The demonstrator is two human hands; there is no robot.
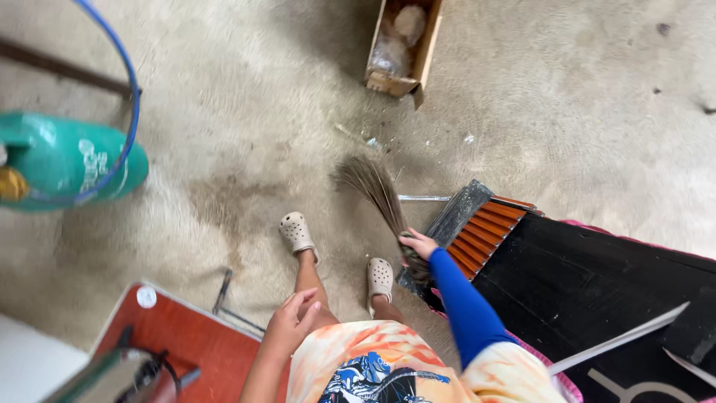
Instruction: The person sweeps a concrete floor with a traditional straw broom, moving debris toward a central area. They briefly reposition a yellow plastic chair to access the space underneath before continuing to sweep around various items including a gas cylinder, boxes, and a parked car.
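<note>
While gripping grass broom (pixel 373 190) near bristle base, right hand (pixel 419 243) closed round it, bristles fanned on concrete floor (pixel 246 112) ahead of beige clogs (pixel 297 233). Left hand (pixel 292 319) empty, fingers loosely spread beside thigh. Cardboard box (pixel 403 46) lying open beyond, crumpled clear plastic inside. Green gas cylinder (pixel 63 160) at far left.
</note>
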